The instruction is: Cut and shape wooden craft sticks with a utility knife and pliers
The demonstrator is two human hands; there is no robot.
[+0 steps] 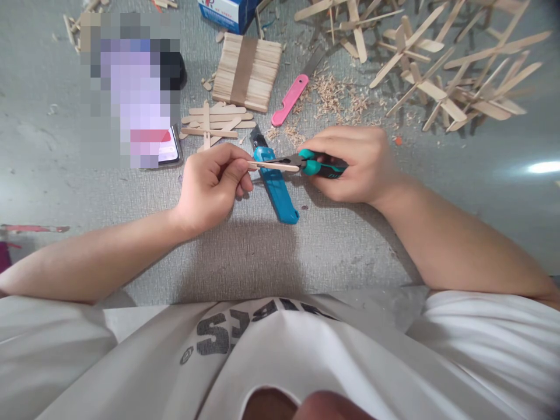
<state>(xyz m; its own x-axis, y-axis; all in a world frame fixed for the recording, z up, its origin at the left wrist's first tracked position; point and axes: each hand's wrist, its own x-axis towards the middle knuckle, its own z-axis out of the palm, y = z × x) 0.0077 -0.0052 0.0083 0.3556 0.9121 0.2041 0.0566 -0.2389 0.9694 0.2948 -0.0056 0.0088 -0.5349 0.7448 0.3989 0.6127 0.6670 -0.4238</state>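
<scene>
Between thumb and fingers, my left hand (214, 186) pinches one end of a wooden craft stick (280, 167), which points to the right. My right hand (354, 163) is wrapped around the green and black handles of needle-nose pliers (311, 163). The pliers' jaws lie along the stick, pointing left; whether they bite into the wood I cannot tell. Beneath both tools, a blue box cutter (280, 195) lies on the grey cloth. Loose craft sticks (219, 119) are heaped just beyond my left hand.
Behind lies a banded bundle of craft sticks (247, 70), with a pink-handled folding knife (291, 99) and wood shavings (335, 96) beside it. Joined stick structures (437, 76) spread over the back right. A phone (170, 149) lies at left, partly blurred out. A blue box (227, 14) stands at the back.
</scene>
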